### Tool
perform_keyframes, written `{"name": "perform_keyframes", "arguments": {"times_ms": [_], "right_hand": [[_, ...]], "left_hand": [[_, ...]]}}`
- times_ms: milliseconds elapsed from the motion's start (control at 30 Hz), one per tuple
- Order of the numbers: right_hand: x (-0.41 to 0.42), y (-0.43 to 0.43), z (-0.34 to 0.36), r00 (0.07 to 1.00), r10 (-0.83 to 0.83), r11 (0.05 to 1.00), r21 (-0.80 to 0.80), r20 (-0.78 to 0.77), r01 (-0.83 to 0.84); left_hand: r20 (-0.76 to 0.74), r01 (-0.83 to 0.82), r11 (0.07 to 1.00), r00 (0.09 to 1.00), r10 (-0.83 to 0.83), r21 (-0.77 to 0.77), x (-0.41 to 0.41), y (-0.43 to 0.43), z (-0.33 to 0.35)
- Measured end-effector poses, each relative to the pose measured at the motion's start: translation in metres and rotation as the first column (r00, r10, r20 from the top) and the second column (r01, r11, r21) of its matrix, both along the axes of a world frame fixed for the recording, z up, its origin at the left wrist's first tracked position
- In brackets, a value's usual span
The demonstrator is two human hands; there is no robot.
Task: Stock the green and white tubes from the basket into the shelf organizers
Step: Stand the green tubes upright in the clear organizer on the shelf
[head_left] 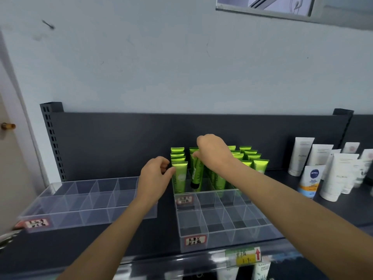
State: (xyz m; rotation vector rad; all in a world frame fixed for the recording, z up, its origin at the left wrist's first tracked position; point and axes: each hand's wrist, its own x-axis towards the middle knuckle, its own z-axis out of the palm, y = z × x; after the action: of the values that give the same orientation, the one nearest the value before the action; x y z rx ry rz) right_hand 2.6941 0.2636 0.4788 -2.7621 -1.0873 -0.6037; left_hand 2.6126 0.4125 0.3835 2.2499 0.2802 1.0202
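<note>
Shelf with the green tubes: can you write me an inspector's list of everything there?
Surface: dark shelf, holding two clear organizers.
Job's things: green tubes stand upright in the back rows of the right organizer; its front compartments and the left organizer hold none. Basket not in view.
Clutter: white tubes and a Nivea tube stand at the right.
Hands: right hand pinches a tilted tube, cap down, over the organizer; left hand has curled fingers beside the front-left tube; grip unclear.
Cables: nothing seen.
Surroundings: pale wall, dark back panel, door knob at left.
</note>
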Motion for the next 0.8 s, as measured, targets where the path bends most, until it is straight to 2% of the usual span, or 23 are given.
{"name": "perform_keyframes", "arguments": {"times_ms": [133, 567, 800], "right_hand": [[-0.001, 0.007, 0.007, 0.998, -0.04, 0.998, -0.057, -0.056, 0.036], [-0.003, 0.004, 0.014, 0.997, -0.068, 0.992, -0.107, -0.039, 0.063], [0.004, 0.003, -0.011, 0.971, -0.113, 0.994, -0.037, -0.211, 0.107]], "left_hand": [[0.003, -0.028, 0.999, 1.0, 0.028, 0.016, -0.004, 0.0, 0.003], [0.017, -0.026, 0.998, 1.0, 0.025, 0.064, -0.017, -0.002, 0.006], [0.018, -0.006, 0.997, 1.0, 0.004, 0.076, -0.022, -0.009, 0.005]]}}
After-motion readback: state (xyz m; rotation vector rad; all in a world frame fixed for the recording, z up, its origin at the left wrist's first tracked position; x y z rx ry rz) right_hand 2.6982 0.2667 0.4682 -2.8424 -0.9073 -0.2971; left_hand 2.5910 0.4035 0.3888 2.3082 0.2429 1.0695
